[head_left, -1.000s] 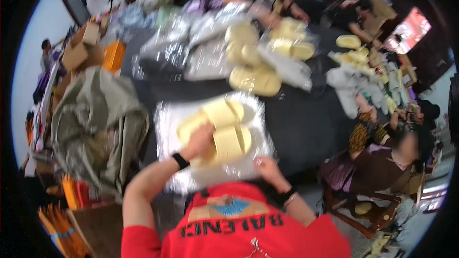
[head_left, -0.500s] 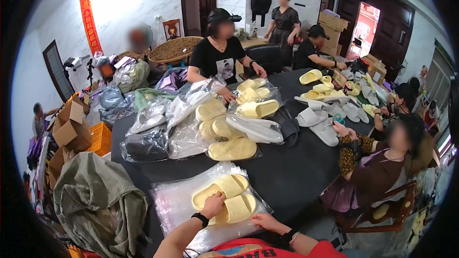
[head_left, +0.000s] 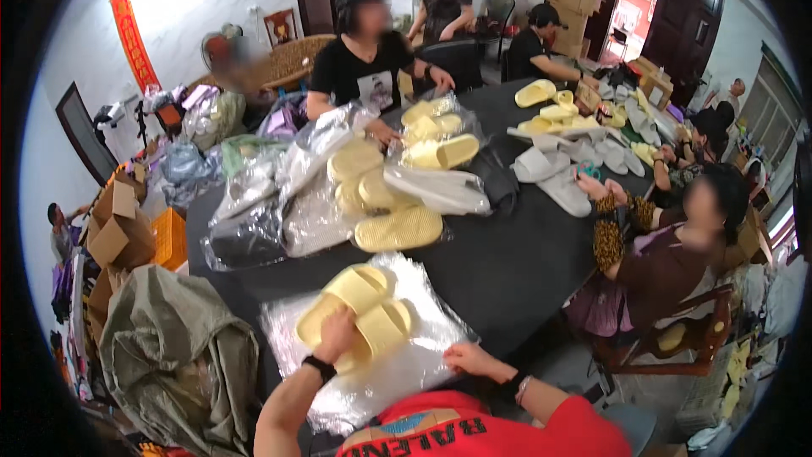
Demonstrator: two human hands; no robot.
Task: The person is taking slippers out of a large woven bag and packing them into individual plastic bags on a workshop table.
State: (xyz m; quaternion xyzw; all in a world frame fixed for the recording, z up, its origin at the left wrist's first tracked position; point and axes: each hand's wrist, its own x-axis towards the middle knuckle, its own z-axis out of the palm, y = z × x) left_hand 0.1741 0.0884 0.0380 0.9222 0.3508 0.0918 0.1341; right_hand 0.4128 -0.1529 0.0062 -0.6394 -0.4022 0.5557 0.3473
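Note:
My left hand (head_left: 340,330) is closed on a pair of pale yellow slippers (head_left: 385,332), which lie side by side with ribbed straps. They are held over a stack of clear plastic bags (head_left: 431,309) at the table's near edge. At the stack's right edge my right hand (head_left: 470,360) has its fingertips pinched together on the rim of a bag. Beyond the stack lies a heap of bagged slippers, among them a yellow one (head_left: 397,229) and white ones (head_left: 436,189).
Across the dark table (head_left: 499,271) a person in black (head_left: 372,68) touches the heap. To the right, a seated person (head_left: 655,279) holds teal-handled scissors (head_left: 589,173) near grey slippers (head_left: 550,178). At left are a grey-green sack (head_left: 173,347), an orange crate (head_left: 169,239) and a cardboard box (head_left: 123,224).
My left hand and the yellow slippers have shifted left across the bags. My right hand has come onto the edge of the bag stack. The whole view has tilted slightly.

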